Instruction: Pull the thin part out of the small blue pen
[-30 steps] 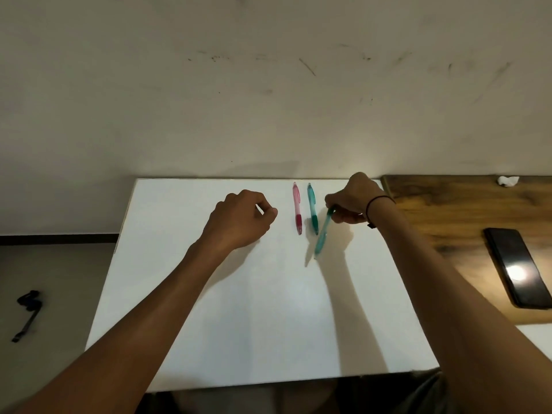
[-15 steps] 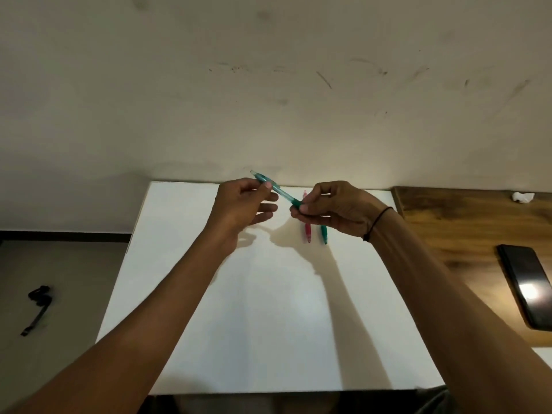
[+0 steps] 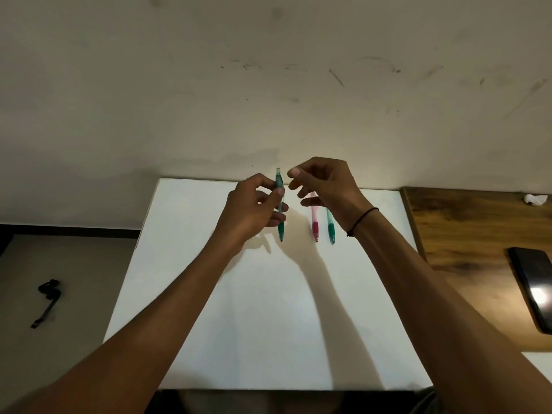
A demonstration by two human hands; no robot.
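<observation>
Our left hand [image 3: 254,204] pinches the teal pen [image 3: 280,204] upright above the bench's [image 3: 209,294] far edge — fingers clamped on its barrel. Our right hand [image 3: 325,186] hovers beside it, fingers loosely curled, empty, over the pink pen [image 3: 314,225] and green pen [image 3: 330,228].

now gripped by the left hand [image 3: 251,209] alone: the teal pen [image 3: 280,204], lifted off the white board [image 3: 268,324] where it lay a second ago beside the pink pen [image 3: 314,224] and the green pen [image 3: 330,227]. upright now, tip down, no longer slanted between both hands as half a second ago. released by the right hand [image 3: 324,186], whose fingers hang loosely curled just beside the pen's top end.
</observation>
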